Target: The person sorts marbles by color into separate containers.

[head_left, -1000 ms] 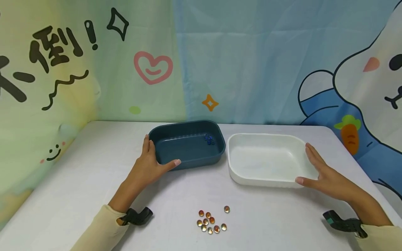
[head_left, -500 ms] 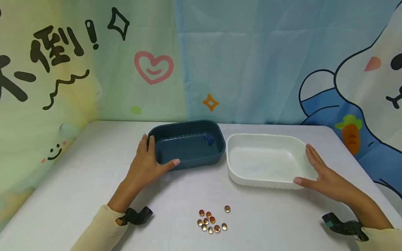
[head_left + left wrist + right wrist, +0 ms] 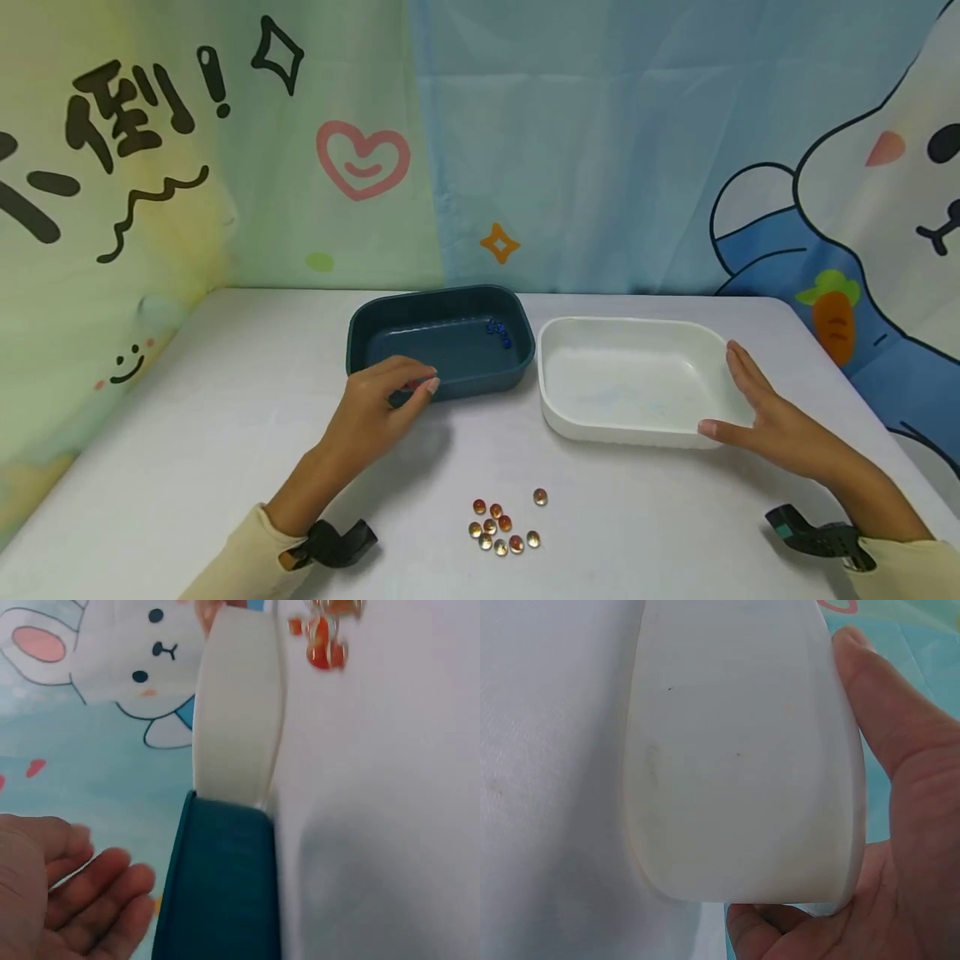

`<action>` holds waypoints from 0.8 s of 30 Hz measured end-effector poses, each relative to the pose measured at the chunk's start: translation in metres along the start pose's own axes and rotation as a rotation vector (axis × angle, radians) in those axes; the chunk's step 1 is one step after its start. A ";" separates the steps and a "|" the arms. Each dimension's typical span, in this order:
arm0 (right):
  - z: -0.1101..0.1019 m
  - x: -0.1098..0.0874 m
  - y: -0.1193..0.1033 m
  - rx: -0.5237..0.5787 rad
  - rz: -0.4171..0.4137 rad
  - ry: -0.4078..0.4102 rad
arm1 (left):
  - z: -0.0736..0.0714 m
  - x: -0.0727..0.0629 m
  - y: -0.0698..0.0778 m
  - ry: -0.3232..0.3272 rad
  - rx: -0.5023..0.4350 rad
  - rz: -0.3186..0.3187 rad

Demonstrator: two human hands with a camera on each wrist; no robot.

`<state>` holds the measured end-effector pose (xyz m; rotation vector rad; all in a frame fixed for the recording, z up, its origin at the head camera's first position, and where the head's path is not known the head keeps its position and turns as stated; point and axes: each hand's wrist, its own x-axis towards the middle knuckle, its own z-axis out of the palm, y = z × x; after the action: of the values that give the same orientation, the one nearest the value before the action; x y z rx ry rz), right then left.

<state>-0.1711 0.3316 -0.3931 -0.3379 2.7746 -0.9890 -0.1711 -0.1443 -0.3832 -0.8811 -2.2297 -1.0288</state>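
Note:
My left hand [image 3: 382, 400] hovers at the front left corner of a dark blue tray [image 3: 480, 383], fingers loosely curled and holding nothing. In the left wrist view its thumb and fingers are apart from the tray wall [image 3: 225, 885]. Several small blue pieces [image 3: 498, 332] lie inside that tray, towards its right end. To the right stands a white tray [image 3: 630, 392]. My right hand [image 3: 772, 421] holds its right end, thumb at the front rim and fingers along the end wall. The right wrist view shows the thumb [image 3: 877, 690] against the white rim.
Several amber and clear glass beads [image 3: 501, 525] lie loose on the white tablecloth [image 3: 645, 525], in front of the trays. A printed fabric backdrop [image 3: 570, 167] rises behind the table and along its left side. A black wrist strap [image 3: 337, 546] sits on the left forearm.
My left hand has left the blue tray's left end, its fingers moving right and curling loosely over the front corner. The right hand stays on the white tray. The blue pieces have shifted slightly.

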 end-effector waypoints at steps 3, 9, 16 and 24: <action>0.000 0.001 0.000 0.014 -0.008 0.001 | 0.005 -0.005 0.005 -0.143 -0.168 -0.147; 0.000 0.001 0.000 0.011 -0.014 0.004 | 0.016 -0.013 0.012 -0.389 -0.372 -0.329; -0.002 -0.001 0.000 0.022 -0.025 0.014 | 0.024 -0.019 0.016 -0.665 -0.443 -0.365; 0.000 -0.003 0.002 -0.014 -0.008 0.023 | 0.025 -0.027 0.018 -0.704 -0.468 -0.360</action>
<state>-0.1688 0.3339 -0.3945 -0.3417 2.8047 -0.9819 -0.1450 -0.1240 -0.4076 -1.2047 -2.8549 -1.6509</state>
